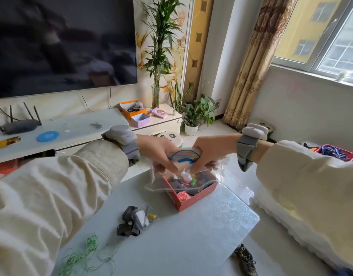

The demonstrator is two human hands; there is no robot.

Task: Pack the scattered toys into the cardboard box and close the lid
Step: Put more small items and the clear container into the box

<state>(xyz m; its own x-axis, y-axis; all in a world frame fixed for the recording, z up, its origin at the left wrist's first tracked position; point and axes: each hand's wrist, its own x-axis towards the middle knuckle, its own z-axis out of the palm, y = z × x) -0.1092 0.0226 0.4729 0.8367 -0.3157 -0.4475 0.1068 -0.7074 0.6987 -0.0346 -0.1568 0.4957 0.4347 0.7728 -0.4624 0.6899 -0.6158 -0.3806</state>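
An open orange cardboard box [199, 197] stands on the white table [191, 236], holding several small toys, among them a pink ball [182, 196]. Above the box both my hands hold a clear plastic bag [183, 166] with a blue-drawn card and a small white figure inside. My left hand [159, 152] grips the bag's top left, and my right hand [209, 150] pinches its top right. On the table nearer to me lie a dark strap-like toy [128, 222], a small clear packet [146, 216] and a tangle of green string [82, 255].
A low TV stand [72, 130] with a router, a blue disc and small open boxes runs behind the table. Potted plants stand at the far wall. A panda stool [169, 137] sits beyond the box. A shoe [246, 259] lies on the floor at right.
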